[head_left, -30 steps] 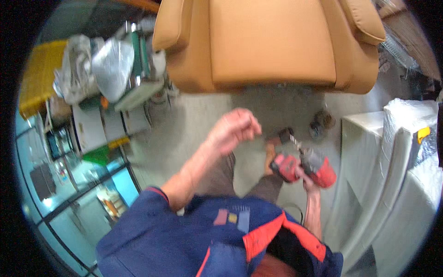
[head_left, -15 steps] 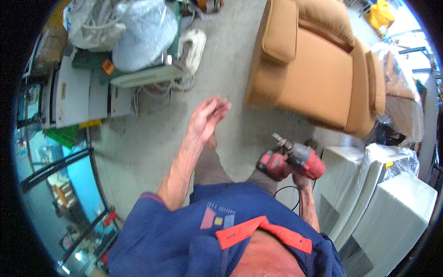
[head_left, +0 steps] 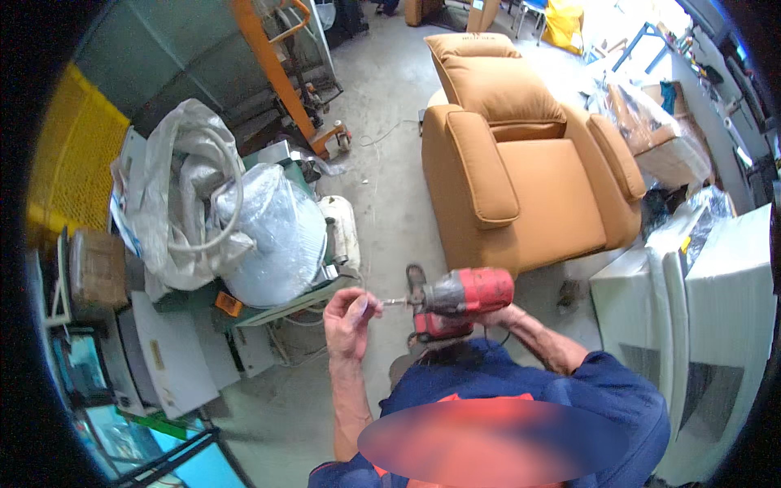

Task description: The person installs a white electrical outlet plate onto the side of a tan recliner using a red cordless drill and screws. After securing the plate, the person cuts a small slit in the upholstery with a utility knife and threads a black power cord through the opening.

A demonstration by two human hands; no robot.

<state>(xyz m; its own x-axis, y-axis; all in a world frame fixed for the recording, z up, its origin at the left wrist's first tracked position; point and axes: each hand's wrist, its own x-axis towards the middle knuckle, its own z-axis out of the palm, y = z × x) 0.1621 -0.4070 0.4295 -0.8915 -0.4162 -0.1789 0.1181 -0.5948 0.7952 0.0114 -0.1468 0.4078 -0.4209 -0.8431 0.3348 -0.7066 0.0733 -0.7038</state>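
My right hand (head_left: 498,315) gripped the drill (head_left: 460,299) before the armchair (head_left: 529,179); my left fingers (head_left: 358,305) pinched its bit (head_left: 394,302).

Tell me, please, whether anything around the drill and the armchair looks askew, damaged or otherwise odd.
Nothing looks damaged or spilled. The right hand holds the red drill level, the left hand pinches at its bit tip, and the orange armchair stands upright. Wrapped bundles are piled loosely to the left.

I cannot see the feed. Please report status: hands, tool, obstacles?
Right hand grips red drill. Left hand pinches at its bit tip. Orange armchair ahead, apart.
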